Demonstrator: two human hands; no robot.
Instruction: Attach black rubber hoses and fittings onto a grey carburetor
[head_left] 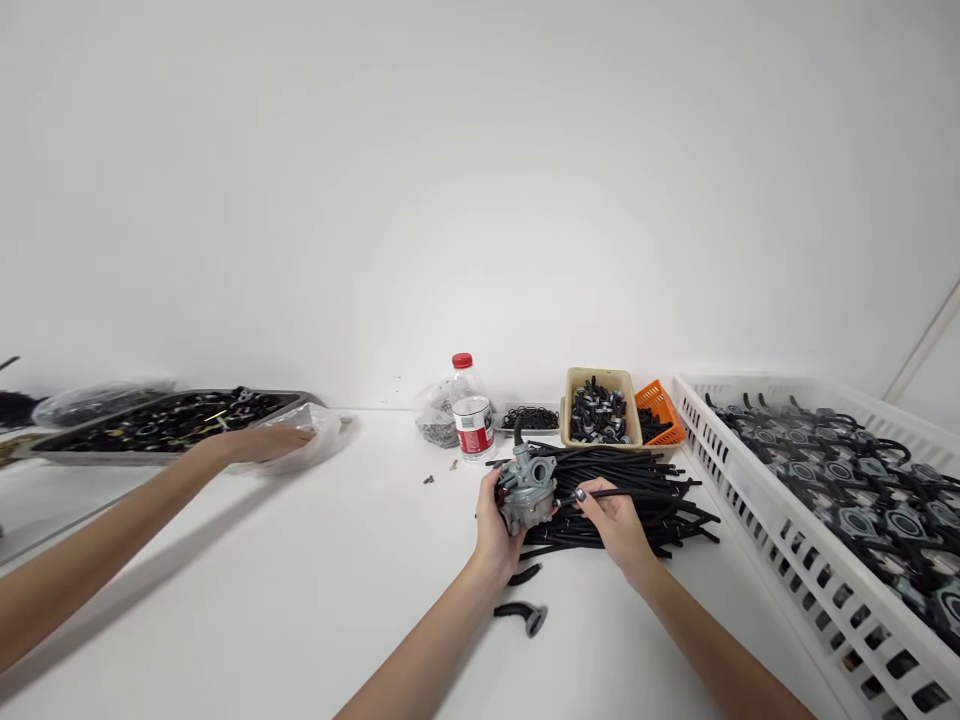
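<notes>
My left hand grips a grey metal carburetor above the white table. My right hand pinches a thin black rubber hose whose end meets the carburetor's right side. Under and behind both hands lies a pile of black hoses. Two short curved black hose pieces lie on the table just in front of my left wrist.
Another person's arm reaches from the left to a plastic bag beside a metal tray of parts. A water bottle, a tan bin, an orange basket stand behind. A white crate of carburetors fills the right.
</notes>
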